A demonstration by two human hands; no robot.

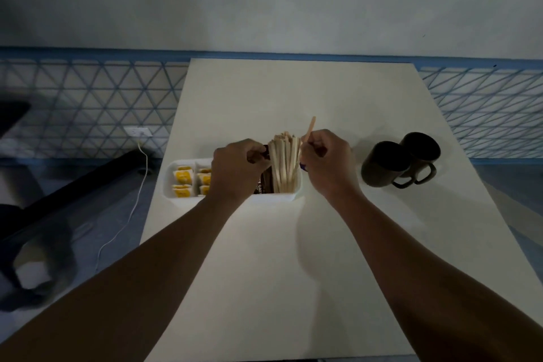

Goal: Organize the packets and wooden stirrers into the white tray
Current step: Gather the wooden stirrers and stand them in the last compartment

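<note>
No text, brand, number or sign can be read anywhere. The small yellow-and-white packets (182,178) in the white plastic tray (172,185) carry a yellow print too blurred to make out, and the dark brown packets (264,182) beside them show only faint, unreadable marks.

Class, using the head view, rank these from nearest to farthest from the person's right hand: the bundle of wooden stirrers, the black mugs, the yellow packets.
1. Bundle of wooden stirrers, just left of the right hand.
2. Black mugs, to its right.
3. Yellow packets, at the white tray's far left end.
</note>
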